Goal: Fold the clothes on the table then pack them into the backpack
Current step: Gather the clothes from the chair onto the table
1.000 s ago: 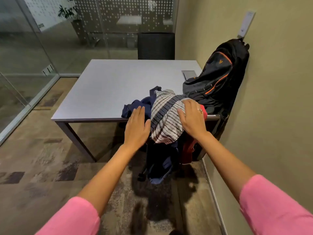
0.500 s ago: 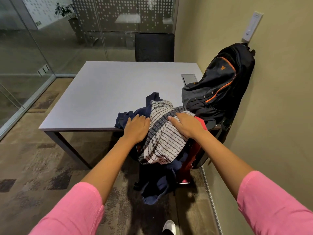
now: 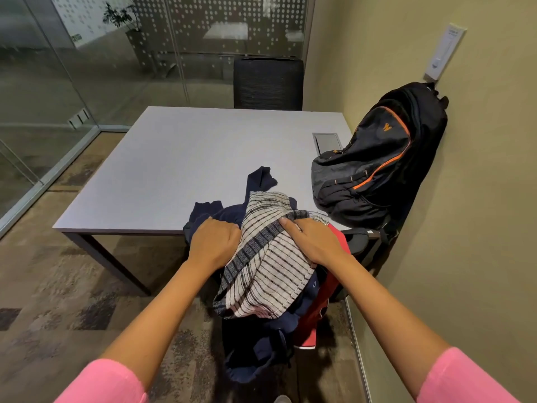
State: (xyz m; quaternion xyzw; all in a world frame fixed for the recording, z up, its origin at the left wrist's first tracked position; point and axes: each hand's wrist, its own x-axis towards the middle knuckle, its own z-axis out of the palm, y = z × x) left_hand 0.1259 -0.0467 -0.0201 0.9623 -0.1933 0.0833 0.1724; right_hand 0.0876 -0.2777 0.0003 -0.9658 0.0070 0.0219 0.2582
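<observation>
Start of fold step, nothing folded yet by the look of it. Clothes heaped at near edge of surface (image 3: 174, 158), half spilling over toward floor: striped top (image 3: 263, 274) uppermost, navy garment (image 3: 220, 213) under it and hanging low, red piece (image 3: 328, 303) on right side. Left hand (image 3: 213, 244) w/ fingers curled, bunching fabric at left edge of striped top where it meets the navy. Right hand (image 3: 312, 241) laid on striped top's upper right, fingers fairly straight, pressing; can't tell if thumb pinches cloth. Backpack (image 3: 374, 170) upright at right end of surface, leaning on wall, looks zipped. Next, prob.: lift striped top clear of heap, carry to bare middle of surface, spread flat before folding. Needs firm two-hand hold so rest of pile doesn't slide off edge.
</observation>
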